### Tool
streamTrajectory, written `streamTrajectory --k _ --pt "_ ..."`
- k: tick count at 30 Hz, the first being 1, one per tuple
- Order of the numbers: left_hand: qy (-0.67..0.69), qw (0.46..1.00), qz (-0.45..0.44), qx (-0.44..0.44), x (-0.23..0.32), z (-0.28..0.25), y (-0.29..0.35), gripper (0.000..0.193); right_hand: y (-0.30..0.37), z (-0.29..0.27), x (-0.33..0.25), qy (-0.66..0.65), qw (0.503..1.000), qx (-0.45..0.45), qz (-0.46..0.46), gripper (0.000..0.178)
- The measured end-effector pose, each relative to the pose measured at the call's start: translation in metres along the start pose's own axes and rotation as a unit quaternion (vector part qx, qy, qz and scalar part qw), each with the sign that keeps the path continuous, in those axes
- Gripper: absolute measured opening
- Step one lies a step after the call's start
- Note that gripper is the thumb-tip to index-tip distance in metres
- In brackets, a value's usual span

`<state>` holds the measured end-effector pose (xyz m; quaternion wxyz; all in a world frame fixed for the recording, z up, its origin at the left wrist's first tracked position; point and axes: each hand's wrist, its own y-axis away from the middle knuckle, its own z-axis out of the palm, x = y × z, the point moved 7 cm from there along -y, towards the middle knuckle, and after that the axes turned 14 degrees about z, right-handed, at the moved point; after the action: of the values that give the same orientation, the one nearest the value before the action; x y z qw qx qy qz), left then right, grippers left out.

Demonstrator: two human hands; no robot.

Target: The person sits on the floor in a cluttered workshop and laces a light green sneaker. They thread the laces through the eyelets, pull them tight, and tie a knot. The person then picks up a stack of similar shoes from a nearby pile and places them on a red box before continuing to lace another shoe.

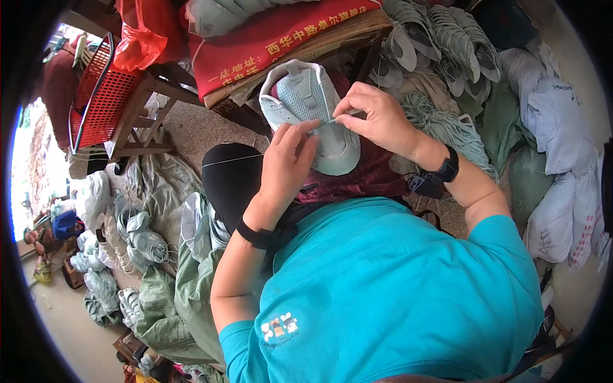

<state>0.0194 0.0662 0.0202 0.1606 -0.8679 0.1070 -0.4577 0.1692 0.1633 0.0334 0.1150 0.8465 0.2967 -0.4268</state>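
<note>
A pale mint-green shoe upper (pixel 337 150) lies over my lap in the head view, its toe toward me and its opening facing away. My right hand (pixel 382 119) pinches a thin pale shoelace (pixel 328 122) between thumb and forefinger at the shoe's right side. From the left, my left hand (pixel 287 156) rests bent over the shoe, its fingertips closed at the same lace near the eyelets. A thin pale strand also runs out to the left of that hand, over my dark knee. The left thumb is mostly hidden.
A wooden bench (pixel 297 56) with a red cloth stands just beyond the shoe. Bundled pale laces (pixel 440 124) hang at the right, below stacked shoe uppers (pixel 440 41). White sacks (pixel 555 127) line the far right. A red basket (pixel 105 86) and green sacks (pixel 163 306) are leftward.
</note>
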Motion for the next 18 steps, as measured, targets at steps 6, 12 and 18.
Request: streamTrajectory --k 6,12,18 --pt "-0.009 1.000 0.020 -0.020 -0.003 -0.001 -0.002 0.022 0.008 0.003 -0.010 0.072 0.996 0.042 -0.040 0.012" --pt "0.001 0.999 0.032 -0.008 -0.003 -0.001 -0.001 0.021 0.007 0.011 -0.019 0.102 0.989 0.066 -0.089 0.015" --pt "0.020 0.999 0.036 0.014 -0.004 0.000 0.001 0.022 0.006 0.015 -0.025 0.096 0.987 0.057 -0.117 0.014"
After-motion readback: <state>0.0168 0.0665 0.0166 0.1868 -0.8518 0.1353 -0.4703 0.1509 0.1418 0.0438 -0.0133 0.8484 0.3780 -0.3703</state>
